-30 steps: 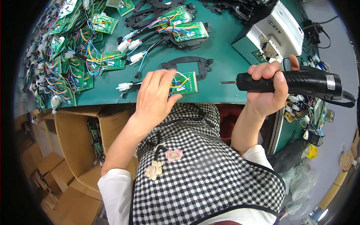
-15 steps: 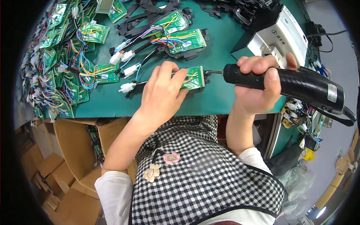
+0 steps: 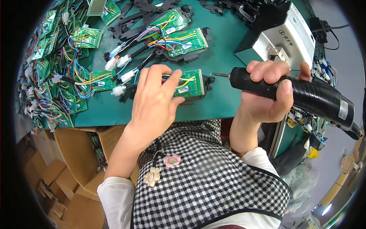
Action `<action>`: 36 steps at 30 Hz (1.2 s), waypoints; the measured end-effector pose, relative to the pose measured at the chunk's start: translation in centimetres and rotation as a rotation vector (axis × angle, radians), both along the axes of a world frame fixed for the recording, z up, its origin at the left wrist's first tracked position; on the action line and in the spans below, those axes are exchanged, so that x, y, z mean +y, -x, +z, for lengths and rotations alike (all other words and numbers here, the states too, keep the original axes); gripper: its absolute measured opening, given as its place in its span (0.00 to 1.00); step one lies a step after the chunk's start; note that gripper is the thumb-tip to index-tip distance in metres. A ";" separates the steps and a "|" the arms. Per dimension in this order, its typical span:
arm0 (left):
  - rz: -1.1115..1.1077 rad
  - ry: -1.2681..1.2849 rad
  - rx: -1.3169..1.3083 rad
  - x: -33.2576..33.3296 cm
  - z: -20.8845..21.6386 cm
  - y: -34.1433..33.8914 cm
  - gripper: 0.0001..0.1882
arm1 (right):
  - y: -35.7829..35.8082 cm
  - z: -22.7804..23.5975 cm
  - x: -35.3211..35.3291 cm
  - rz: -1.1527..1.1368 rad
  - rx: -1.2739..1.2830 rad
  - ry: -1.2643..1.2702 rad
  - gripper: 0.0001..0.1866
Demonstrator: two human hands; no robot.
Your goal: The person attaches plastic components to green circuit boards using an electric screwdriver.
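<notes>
My left hand point(image 3: 152, 101) lies over the left part of a green circuit board point(image 3: 195, 84), its thumb and fingers bent around the board and its wires. Under the board sits a black plastic bracket point(image 3: 208, 82), whose end sticks out on the right. A white connector point(image 3: 118, 91) on a dark cable emerges left of my fingers. In my right hand point(image 3: 267, 89) is a black electric screwdriver point(image 3: 316, 93), held level with its bit pointing left. The bit's tip hangs just above and right of the bracket's end; a tiny piece seems to be on it, too small to name.
Two wired boards on black brackets point(image 3: 187, 41) lie farther back. A heap of wired circuit boards point(image 3: 57, 76) covers the left side. At the back right stands a silver and black box-shaped device point(image 3: 286, 36). More black brackets point(image 3: 146, 13) lie at the far edge.
The screwdriver bit has come away from the bracket's end, a little to the right. My left hand has slid slightly left and nearer, uncovering more of the board.
</notes>
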State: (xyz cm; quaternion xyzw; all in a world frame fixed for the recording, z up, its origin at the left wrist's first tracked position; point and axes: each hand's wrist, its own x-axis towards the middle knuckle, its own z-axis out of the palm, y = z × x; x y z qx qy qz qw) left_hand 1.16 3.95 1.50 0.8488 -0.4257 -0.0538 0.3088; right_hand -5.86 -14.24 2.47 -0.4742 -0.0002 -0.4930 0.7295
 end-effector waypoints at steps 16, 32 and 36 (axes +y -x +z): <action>-0.062 -0.231 0.038 -1.2 -0.6 0.1 0.29 | -0.5 -2.3 1.3 0.065 0.072 0.053 0.31; -0.067 -0.169 0.035 -1.0 -0.9 0.2 0.28 | 1.2 -3.0 2.2 0.119 0.053 0.186 0.32; -0.063 -0.170 0.041 -1.0 -0.8 0.2 0.27 | 1.1 -2.9 1.9 0.112 0.110 0.275 0.31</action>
